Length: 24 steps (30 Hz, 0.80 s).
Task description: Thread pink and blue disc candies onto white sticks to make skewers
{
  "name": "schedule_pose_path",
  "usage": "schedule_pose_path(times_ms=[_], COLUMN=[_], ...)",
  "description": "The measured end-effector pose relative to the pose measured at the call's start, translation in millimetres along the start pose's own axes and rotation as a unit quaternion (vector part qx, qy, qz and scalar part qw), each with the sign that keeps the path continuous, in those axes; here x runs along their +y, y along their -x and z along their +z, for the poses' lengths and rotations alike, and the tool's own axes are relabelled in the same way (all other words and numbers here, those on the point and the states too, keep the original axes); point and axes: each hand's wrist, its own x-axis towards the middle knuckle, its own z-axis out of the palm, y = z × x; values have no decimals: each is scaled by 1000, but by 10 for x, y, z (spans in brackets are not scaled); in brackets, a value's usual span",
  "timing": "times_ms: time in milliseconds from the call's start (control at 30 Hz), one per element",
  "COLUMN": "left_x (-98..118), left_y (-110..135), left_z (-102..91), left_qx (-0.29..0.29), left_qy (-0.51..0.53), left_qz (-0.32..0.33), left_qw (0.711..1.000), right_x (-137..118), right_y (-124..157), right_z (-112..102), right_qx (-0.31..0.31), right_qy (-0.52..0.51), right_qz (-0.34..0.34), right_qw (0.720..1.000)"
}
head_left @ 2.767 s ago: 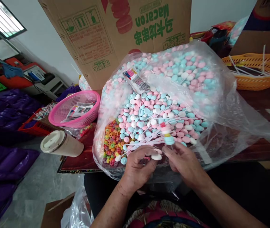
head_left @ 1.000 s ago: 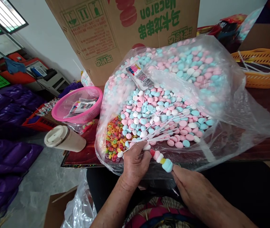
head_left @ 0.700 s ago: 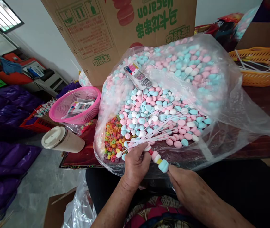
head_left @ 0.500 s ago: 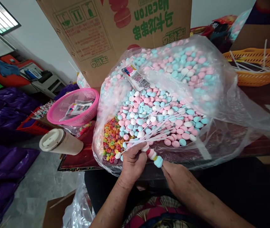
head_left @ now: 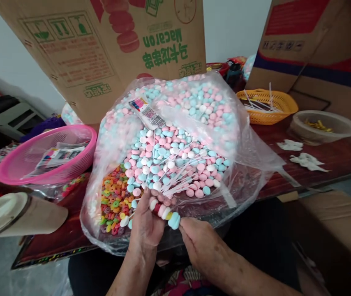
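Observation:
A big clear plastic bag [head_left: 255, 160] lies open in front of me, full of pink, blue and white candy discs [head_left: 175, 148] with small coloured candy rings [head_left: 112, 197] at its near left corner. My left hand [head_left: 146, 224] is closed round a bundle of thin white sticks [head_left: 178, 174] that fan out over the candies. One stick carries a short row of threaded candies [head_left: 166, 213], ending in a blue one. My right hand [head_left: 202, 244] pinches that stick's near end just below the blue candy.
A pink basket [head_left: 44, 158] with printed labels sits left, a lidded cup [head_left: 15, 216] lies nearer. A tall cardboard box [head_left: 101, 49] stands behind the bag. An orange basket of sticks [head_left: 268, 107], a grey bowl [head_left: 323, 125] and another cardboard box [head_left: 317, 53] are on the right of the dark table [head_left: 323, 164].
The view has swung right, bringing the grey bowl and second box into sight. My hands keep their hold on the sticks and the threaded candies, drawn slightly closer together.

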Motion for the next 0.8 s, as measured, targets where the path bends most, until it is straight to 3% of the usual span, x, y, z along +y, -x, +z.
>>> schedule_pose_path(times_ms=[100, 267, 400, 500, 567, 633, 733, 800], left_x=[-98, -172, -186, -158, -119, -97, -160, -261], left_y=[-12, -18, -49, -129, -182, -195, -113, -27], left_z=[7, 81, 179, 249, 269, 249, 126, 7], left_qx=[22, 67, 61, 30, -11, -41, -52, -89], left_qy=[10, 73, 57, 19, -7, -37, -166, -285], left_qz=[25, -23, -21, -2, 24, 69, 113, 102], left_qw=[999, 995, 996, 999, 1000, 996, 978, 949], right_x=[-50, -21, 55, 118, 214, 393, 817, 1141], right_y=[-26, -106, -139, -178, -259, -381, -536, -546], right_z=[-17, 42, 85, 37, -100, -360, -931, -1307], right_qx=[-33, -28, -14, 36, 87, 144, 220, 255], right_qy=[25, 46, 38, 27, 24, 51, 116, 125], right_qz=[13, -7, -14, -51, -79, -59, 45, 102], right_qw=[999, 999, 999, 998, 993, 987, 968, 953])
